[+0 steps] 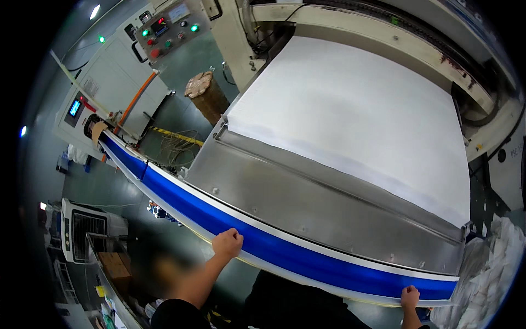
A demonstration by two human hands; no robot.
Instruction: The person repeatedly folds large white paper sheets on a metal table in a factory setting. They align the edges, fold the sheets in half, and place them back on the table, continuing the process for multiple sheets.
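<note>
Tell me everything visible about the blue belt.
The blue belt is a long, narrow, smooth-looking strip, perhaps plastic, between pale borders. It runs from far left to lower right alongside the metal plate, appearing curved. A dark line crosses it toward the far end. The curled left hand and right hand are at its near edge; contact is unclear.

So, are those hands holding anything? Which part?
Can't tell: left hand and right hand curl at the near edge of the blue belt, any grip hidden.

I have 1 view, a wide fisheye at head height, looking down and forward: the left hand (227, 243) and right hand (410, 296) near below, the machine (296, 192) reaching farther off.
</note>
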